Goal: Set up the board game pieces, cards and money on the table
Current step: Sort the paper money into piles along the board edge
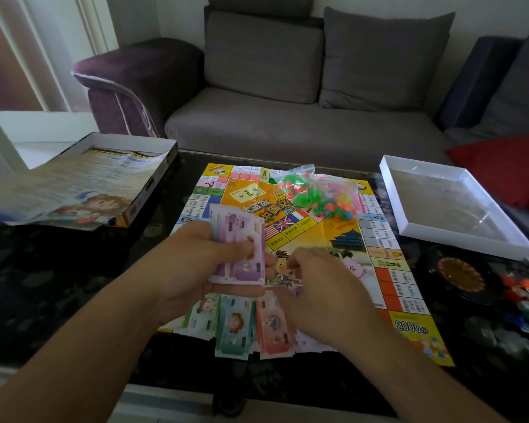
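A colourful game board (342,239) lies flat on the dark table (58,285). My left hand (202,264) grips a stack of purple play money (242,242) above the board's near edge, thumb on top. My right hand (321,291) hovers beside it with fingers curled, over the board; whether it pinches a note I cannot tell. Below the hands lie piles of notes: a green pile (234,328), a red pile (274,328) and a yellowish pile (200,309). A clear bag of small plastic pieces (315,193) sits on the board's far part.
The open game box (153,184) with a paper sheet stands at the left. A white box lid (458,236) lies at the right. A black round spinner (458,273) and loose coloured pieces (522,297) sit at the right edge. A sofa (287,117) stands behind the table.
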`<state>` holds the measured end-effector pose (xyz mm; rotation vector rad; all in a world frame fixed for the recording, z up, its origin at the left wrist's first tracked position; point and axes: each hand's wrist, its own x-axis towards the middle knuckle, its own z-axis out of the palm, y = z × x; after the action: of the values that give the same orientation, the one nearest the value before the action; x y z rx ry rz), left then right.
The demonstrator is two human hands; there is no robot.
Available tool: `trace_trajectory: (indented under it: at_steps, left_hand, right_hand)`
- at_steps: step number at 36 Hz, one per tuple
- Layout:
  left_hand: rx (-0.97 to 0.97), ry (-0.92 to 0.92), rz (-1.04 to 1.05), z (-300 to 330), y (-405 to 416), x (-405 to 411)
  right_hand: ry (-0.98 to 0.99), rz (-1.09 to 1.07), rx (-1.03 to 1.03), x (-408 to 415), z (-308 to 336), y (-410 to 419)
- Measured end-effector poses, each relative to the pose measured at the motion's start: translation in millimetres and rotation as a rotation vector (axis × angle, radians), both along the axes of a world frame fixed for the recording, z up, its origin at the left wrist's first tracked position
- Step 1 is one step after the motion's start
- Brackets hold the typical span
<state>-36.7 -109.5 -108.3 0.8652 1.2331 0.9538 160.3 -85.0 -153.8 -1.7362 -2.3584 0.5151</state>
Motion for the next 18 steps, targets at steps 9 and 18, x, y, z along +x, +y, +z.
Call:
trace_trajectory:
  at_steps: [9, 18]
  left_hand:
    - [0.063, 0.027, -0.153, -5, -5, 11]
    - [0.019, -0.108, -0.164, 1, -7, 19]
  right_hand:
    - [0.923, -0.057, -0.377, 20, 35, 10]
    - [0.855, -0.088, -0.235, 28, 33, 15]
